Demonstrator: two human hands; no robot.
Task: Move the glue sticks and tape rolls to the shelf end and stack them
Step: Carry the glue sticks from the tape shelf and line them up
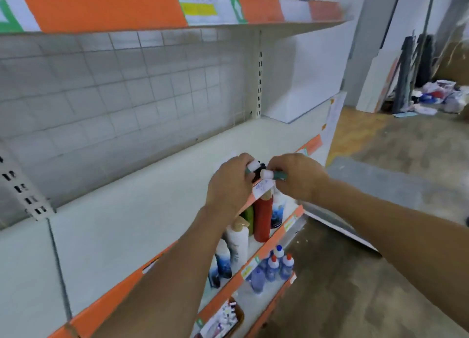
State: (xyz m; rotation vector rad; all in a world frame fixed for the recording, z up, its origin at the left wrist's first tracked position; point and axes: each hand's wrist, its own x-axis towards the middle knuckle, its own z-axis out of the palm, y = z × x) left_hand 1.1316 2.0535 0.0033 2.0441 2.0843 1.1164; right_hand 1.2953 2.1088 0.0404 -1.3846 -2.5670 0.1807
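Both hands are held together over the front edge of the white middle shelf [157,193]. My left hand [229,185] grips a glue stick [252,166] with a white cap and green body. My right hand [295,176] grips a second glue stick [272,175] of the same kind, lying sideways. A small dark item [258,172] sits between the two hands; I cannot tell what it is. No tape roll is plainly visible. The shelf's right end [304,124] lies beyond the hands.
Bottles [262,218] stand on the shelf below, and blue bottles with red caps [276,264] stand one level lower. A white box [302,83] sits at the far end of the shelf. Panels and bags [436,96] lie on the floor at the right.
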